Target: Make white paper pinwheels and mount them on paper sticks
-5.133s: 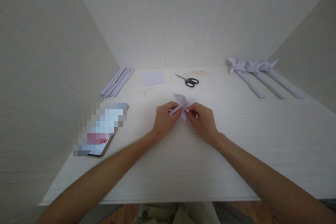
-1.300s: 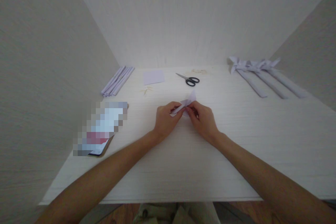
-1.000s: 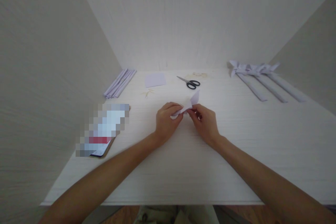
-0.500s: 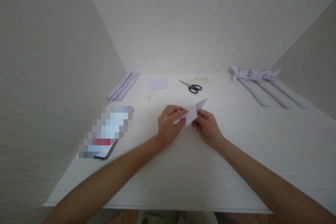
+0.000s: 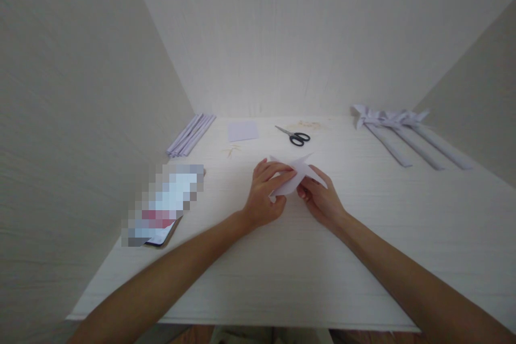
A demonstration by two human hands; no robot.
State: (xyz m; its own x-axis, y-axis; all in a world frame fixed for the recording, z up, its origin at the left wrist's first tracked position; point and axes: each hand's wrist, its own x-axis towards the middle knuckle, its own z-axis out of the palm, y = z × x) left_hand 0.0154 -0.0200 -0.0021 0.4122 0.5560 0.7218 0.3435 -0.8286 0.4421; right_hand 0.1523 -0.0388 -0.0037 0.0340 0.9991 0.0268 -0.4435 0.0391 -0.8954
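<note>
Between my hands, above the middle of the table, is a white paper pinwheel [image 5: 291, 181] with pointed blades sticking out. My left hand [image 5: 266, 193] holds it from the left, its fingers laid over the paper and the thumb lower down. My right hand [image 5: 320, 196] grips it from the right, fingertips curled behind and under the paper. One blade lies over the right fingers. Part of the pinwheel's centre is hidden by the fingers. Black-handled scissors [image 5: 297, 138] lie just beyond the hands.
Rolled paper sticks [image 5: 190, 137] lie at the back left, beside a square paper sheet [image 5: 242, 131]. Toothpick-like slivers [image 5: 231, 150] are nearby. A phone [image 5: 165, 228], partly blurred, lies at left. Three finished-looking pinwheels on sticks [image 5: 415, 142] lie at right. Walls enclose the table [image 5: 250, 290].
The pinwheel has turned and tilted, so its blades point differently. My left fingers have slid further over the paper, with the thumb lower. The right hand stays nearly in place.
</note>
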